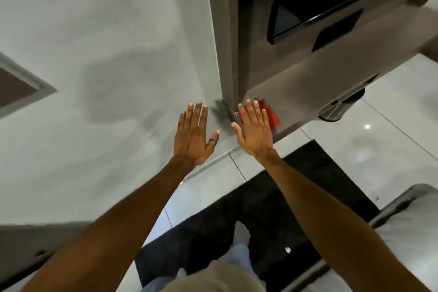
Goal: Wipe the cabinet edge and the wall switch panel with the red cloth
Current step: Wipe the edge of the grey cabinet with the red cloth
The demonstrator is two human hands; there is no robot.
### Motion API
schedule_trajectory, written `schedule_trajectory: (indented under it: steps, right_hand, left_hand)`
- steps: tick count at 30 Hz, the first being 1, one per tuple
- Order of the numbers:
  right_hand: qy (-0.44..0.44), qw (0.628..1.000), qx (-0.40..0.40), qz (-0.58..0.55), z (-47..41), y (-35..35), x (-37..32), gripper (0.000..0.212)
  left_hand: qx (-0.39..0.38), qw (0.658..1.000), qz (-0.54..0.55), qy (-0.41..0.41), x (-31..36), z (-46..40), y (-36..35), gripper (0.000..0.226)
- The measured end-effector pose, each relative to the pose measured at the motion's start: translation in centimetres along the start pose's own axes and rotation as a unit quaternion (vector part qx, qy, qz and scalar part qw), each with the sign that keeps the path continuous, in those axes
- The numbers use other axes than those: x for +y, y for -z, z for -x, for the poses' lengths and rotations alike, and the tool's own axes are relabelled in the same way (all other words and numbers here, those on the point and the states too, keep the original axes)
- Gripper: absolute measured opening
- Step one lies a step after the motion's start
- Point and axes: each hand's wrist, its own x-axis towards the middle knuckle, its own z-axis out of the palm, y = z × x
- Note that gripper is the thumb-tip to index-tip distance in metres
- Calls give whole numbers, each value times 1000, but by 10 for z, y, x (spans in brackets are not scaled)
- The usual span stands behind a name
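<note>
Two flat hands, right hand (254,129) fingers spread on red cloth (270,115), left hand (195,134) bare

Black rug (308,197) on glossy tiled floor (391,140)

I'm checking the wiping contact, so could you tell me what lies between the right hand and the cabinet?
In the head view, the red cloth lies between the flat right hand and the cabinet near its bottom corner.

I could read no text, label, brand or number anywhere. A small white patch with a dark mark showed on the cabinet edge (233,111) just beside my right hand (254,129), but it was too blurred to make out.
</note>
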Motion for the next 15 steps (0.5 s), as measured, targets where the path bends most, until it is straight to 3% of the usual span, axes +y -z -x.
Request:
schedule_trajectory:
  steps: [7,15]
  right_hand:
    - [-62,995,-72,17,-42,-27,47,73]
    - [-86,994,-68,20,-33,-24,33,95]
  left_hand:
    - [-117,992,-51,-20,21,-20,-36,88]
    - [-116,992,-34,-31,-1,-5,-40,79]
